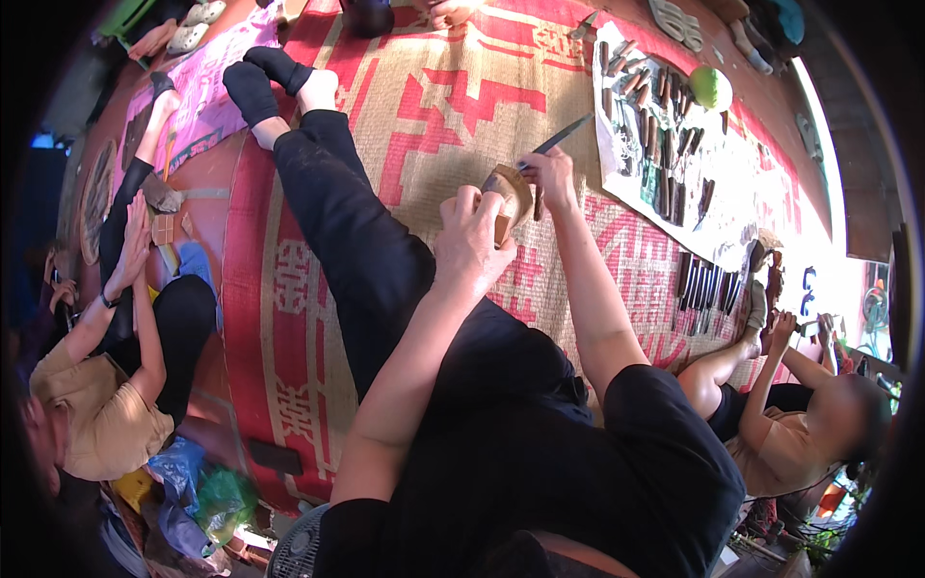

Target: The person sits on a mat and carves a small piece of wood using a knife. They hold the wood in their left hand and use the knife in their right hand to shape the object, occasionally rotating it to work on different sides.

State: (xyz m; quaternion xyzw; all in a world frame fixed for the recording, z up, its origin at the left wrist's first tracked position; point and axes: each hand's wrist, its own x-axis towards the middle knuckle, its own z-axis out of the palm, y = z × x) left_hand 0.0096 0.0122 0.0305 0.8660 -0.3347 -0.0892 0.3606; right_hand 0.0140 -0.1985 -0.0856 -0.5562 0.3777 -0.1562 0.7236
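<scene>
My left hand [472, 234] is closed around a tan, rounded, roll-like thing [517, 189] with a brown edge; its exact kind is not clear. Close beside it, my right hand [553, 179] grips a knife, whose dark narrow blade [568, 132] points up and to the right. A short brown piece [538, 203] hangs just under the right fingers; whether it belongs to the knife I cannot tell. Both hands are held over the red and tan woven mat [434, 116], to the right of my outstretched legs [356, 212].
Many dark- and brown-handled knives lie on a white sheet [737, 193] at the right. More lie in a row [708, 284] on the mat nearer me. A green round fruit [710, 88] rests by the sheet. People sit at left [106, 414] and right [800, 414].
</scene>
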